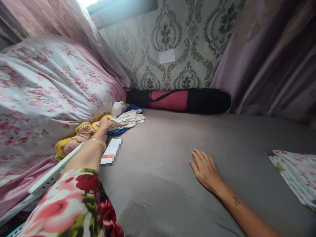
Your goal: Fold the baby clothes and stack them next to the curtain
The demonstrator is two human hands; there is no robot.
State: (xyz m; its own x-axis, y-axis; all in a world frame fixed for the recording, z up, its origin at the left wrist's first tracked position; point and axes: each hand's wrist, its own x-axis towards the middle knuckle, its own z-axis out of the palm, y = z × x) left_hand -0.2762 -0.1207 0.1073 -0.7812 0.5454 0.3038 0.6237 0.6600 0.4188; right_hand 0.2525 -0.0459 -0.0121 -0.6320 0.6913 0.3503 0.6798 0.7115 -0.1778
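My left hand (105, 123) reaches to the far left of the bed, its fingers closed on the near corner of a pale patterned cloth (128, 119). Under that cloth lies a blue cloth (119, 131). Beside the hand are a yellow plush toy (74, 144) and a white plush toy (118, 108). My right hand (204, 168) rests palm down on the grey bedsheet (158, 158), fingers spread, holding nothing. A white packet with a red patch (111, 152) lies below my left hand, partly blurred out.
A black and red long bag (170, 100) lies against the patterned wall. Folded floral cloth (297, 174) sits at the right edge. Large floral bedding (49, 82) is piled at the left, with a white rail (46, 179) beside my left arm. Curtains hang on both sides.
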